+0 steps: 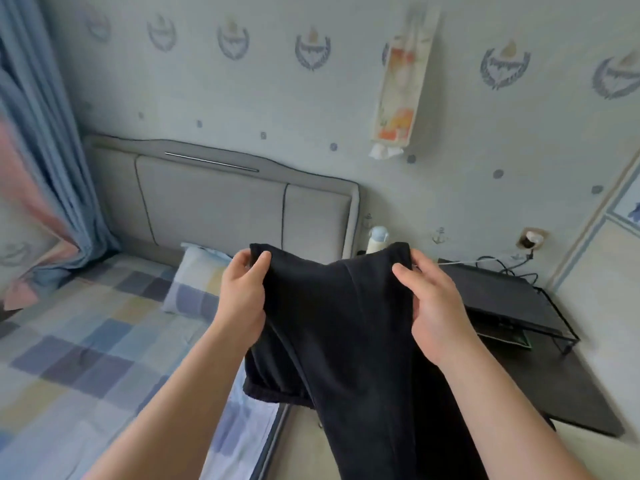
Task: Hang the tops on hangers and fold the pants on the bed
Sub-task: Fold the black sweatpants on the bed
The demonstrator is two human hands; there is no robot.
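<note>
the folding of the pants is, i think, only at its beginning. the person holds them up in the air beside the bed, and they are not laid down and not folded yet. on the part of the bed that shows, i see only the checked sheet and 1 pillow, no folded clothes. no tops and no hangers are in view, so i cannot tell if that half of the task is done or not.

the left hand grips 1 corner of the upper edge of the pants, with its fingers curled over the cloth and the thumb in front. the right hand pinches the other corner in the same way. both hands are closed on the cloth.

the pants are black and look soft and rather thick. the edge between the 2 hands sags a little in the middle. from there the cloth hangs down in long folds and leaves the picture at the bottom. 1 part with a thick rolled hem hangs lower on the left, near the edge of the bed. behind the pants, on the right, stands a dark table.
</note>
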